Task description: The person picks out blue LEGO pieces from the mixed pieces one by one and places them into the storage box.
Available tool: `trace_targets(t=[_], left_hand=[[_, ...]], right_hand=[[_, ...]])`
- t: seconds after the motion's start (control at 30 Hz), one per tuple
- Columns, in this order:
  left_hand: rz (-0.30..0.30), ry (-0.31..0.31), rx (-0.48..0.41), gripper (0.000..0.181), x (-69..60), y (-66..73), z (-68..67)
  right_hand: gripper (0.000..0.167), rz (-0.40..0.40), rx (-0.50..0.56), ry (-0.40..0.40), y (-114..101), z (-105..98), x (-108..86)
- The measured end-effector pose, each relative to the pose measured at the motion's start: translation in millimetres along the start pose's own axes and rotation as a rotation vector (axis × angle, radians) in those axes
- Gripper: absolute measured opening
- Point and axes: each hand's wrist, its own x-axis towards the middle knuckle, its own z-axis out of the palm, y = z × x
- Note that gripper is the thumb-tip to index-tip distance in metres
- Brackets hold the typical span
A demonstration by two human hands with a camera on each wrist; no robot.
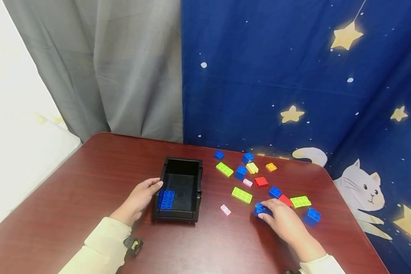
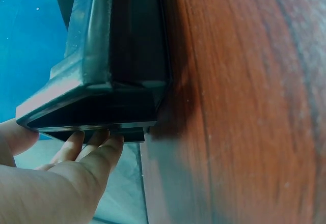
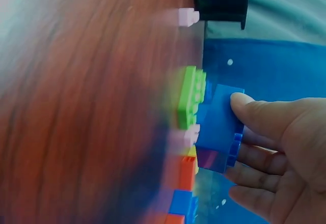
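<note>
My left hand (image 1: 140, 199) grips the left wall of a black plastic bin (image 1: 177, 219). In the left wrist view, the thumb lies on one side of the bin's rim (image 2: 81, 89) and the fingertips on the other. Inside the bin, at its near left corner, lies a blue toy brick (image 1: 168, 199). A second blue brick (image 3: 220, 119) is pinched between the thumb and fingers of my right hand (image 1: 284, 220); the right wrist view has it raised off the table, studs toward the palm.
Loose bricks are scattered right of the bin: lime ones (image 1: 241, 195), red ones (image 1: 261, 182), pink ones (image 1: 225, 210), a yellow one (image 1: 252, 168), an orange one (image 1: 271, 167) and several blue ones (image 1: 311, 217). Curtains (image 1: 246, 76) hang behind the reddish-brown table (image 1: 72, 190).
</note>
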Motion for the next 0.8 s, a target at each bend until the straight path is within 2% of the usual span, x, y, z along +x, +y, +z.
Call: trace_targets(t=[0.27, 0.47, 0.8], left_hand=[[-0.011, 0.006, 0.004, 0.05, 0.7, -1.7, -0.5], [-0.009, 0.012, 0.008, 0.05, 0.7, -0.3, 0.5], [-0.022, 0.011, 0.018, 0.05, -0.2, -0.1, -0.4]], right_hand=[[0.044, -0.077, 0.01, 0.08, -20.0, -9.6, 2.6], [0.045, -0.084, 0.04, 0.136, -38.6, -15.7, 1.5], [0.046, -0.188, 0.101, 0.279, -66.2, -13.5, 3.5]])
